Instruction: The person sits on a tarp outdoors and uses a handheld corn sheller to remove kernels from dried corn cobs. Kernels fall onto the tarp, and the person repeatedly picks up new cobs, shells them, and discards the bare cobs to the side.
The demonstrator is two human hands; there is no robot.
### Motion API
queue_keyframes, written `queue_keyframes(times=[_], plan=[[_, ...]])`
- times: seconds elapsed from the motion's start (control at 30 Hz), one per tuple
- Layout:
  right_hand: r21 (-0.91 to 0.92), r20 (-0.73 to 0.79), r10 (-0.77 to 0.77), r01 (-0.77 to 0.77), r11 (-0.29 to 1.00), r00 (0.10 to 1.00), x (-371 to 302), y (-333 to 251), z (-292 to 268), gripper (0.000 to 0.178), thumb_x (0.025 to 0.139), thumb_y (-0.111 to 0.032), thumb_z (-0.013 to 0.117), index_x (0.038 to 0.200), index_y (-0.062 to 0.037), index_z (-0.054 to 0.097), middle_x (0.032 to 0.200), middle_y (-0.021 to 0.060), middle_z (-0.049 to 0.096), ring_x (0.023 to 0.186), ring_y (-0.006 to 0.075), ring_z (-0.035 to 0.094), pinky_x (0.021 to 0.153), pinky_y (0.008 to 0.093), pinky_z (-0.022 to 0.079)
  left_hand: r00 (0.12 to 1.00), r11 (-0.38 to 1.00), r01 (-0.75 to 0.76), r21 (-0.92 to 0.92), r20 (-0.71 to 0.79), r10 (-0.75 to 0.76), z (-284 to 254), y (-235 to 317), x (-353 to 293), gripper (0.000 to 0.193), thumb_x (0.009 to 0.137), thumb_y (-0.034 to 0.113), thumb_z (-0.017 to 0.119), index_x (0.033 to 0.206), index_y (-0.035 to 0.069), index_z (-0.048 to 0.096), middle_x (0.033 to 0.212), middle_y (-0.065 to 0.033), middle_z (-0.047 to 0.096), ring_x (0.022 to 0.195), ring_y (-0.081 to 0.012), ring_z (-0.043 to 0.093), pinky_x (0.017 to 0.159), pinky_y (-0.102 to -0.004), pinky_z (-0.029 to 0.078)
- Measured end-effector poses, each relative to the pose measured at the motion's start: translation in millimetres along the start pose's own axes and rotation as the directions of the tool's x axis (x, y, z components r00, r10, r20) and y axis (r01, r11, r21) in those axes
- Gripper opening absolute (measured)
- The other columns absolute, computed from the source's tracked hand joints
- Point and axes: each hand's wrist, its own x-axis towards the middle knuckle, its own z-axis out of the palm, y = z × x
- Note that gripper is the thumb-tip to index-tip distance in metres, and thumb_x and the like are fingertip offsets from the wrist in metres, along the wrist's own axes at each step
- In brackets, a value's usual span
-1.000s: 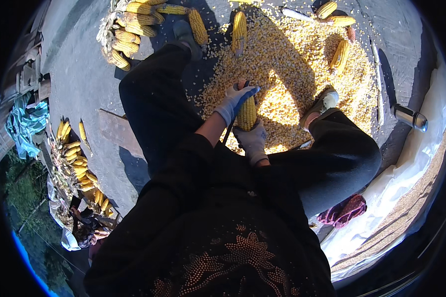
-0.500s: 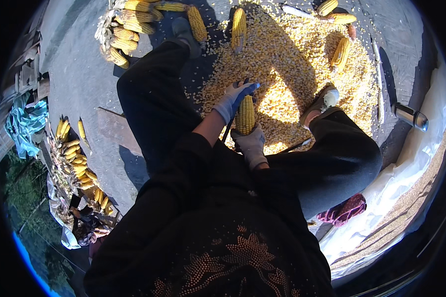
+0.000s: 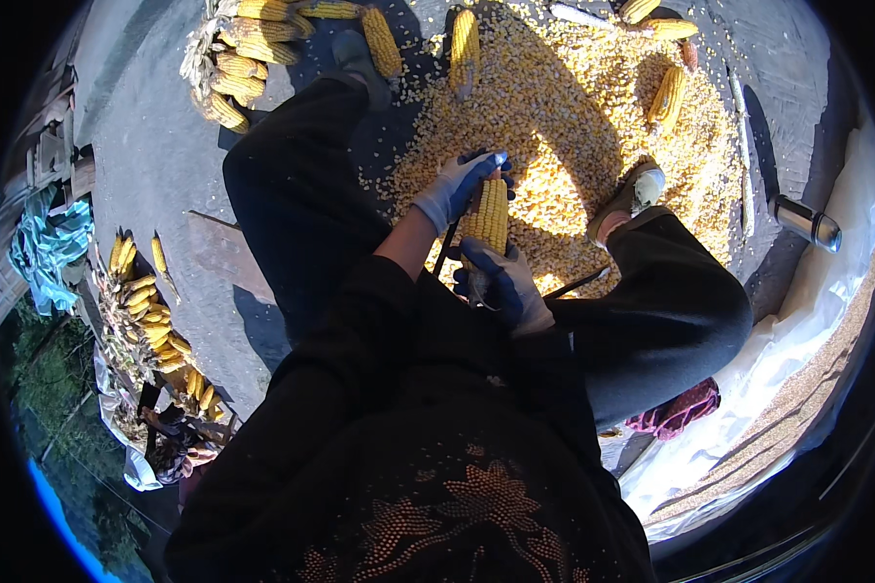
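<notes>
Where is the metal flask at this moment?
In the head view, the metal flask lies on the ground at the person's right, beside the white sheet, just past the edge of the loose corn kernels.

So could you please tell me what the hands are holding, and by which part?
A yellow corn cob: left hand grips its upper end, right hand its lower end.

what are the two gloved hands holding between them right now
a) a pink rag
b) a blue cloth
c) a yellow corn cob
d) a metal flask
c: the left hand grips the top and the right hand the bottom of a yellow corn cob, held upright over the spread of loose kernels; the metal flask lies apart at the right.
</notes>
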Motion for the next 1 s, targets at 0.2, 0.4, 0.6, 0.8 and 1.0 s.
queue_keyframes(times=[0.2,0.4,0.6,0.8,1.0], plan=[[-0.942,-0.141,-0.553,0.060,0.329,0.821,46,29,-14,0.051,0.067,-0.015,0.077,0.106,0.0017,0.049,0.086,0.0138,0.066,0.068,0.0168,0.064,0.057,0.0266,0.052,0.960,0.991,-0.085,0.108,-0.258,0.110,5,-8,5,0.036,0.081,0.024,0.071,0.110,0.011,0.055,0.094,-0.0125,0.062,0.079,-0.0258,0.064,0.070,-0.0404,0.056],[-0.005,0.048,0.066,-0.066,0.998,0.997,12,1,1,0.028,0.076,-0.010,0.070,0.099,0.0003,0.056,0.078,0.0136,0.064,0.055,0.0183,0.061,0.044,0.0266,0.047,0.935,0.930,-0.047,0.364,-0.312,0.169,7,-2,2,0.034,0.080,0.025,0.072,0.103,0.005,0.059,0.088,-0.0059,0.064,0.073,-0.0162,0.063,0.061,-0.0306,0.054],[-0.335,-0.124,-0.112,0.065,0.940,0.986,18,7,-5,0.029,0.078,-0.010,0.071,0.100,0.0022,0.056,0.085,0.0140,0.065,0.060,0.0188,0.063,0.050,0.0274,0.051,0.945,0.921,-0.056,0.386,-0.278,0.174,-2,0,9,0.034,0.080,0.029,0.072,0.100,0.004,0.061,0.087,-0.0052,0.064,0.077,-0.0129,0.062,0.061,-0.0278,0.051],[-0.802,-0.163,-0.391,0.109,0.588,0.906,48,22,-7,0.033,0.076,-0.011,0.071,0.101,0.0027,0.056,0.086,0.0137,0.065,0.073,0.0197,0.065,0.064,0.0280,0.053,0.922,0.950,-0.203,0.236,-0.280,0.266,7,-9,6,0.030,0.080,0.025,0.072,0.096,0.003,0.061,0.086,-0.0051,0.063,0.076,-0.0125,0.061,0.064,-0.0272,0.051],[0.161,0.091,0.053,-0.067,0.985,0.994,7,-1,-19,0.027,0.083,-0.011,0.064,0.105,0.0034,0.056,0.079,0.0143,0.063,0.052,0.0154,0.057,0.043,0.0247,0.046,0.837,0.783,-0.069,0.618,-0.391,0.382,21,4,-3,0.038,0.076,0.036,0.073,0.091,0.002,0.064,0.076,-0.0065,0.066,0.062,-0.0141,0.063,0.052,-0.0275,0.050]])
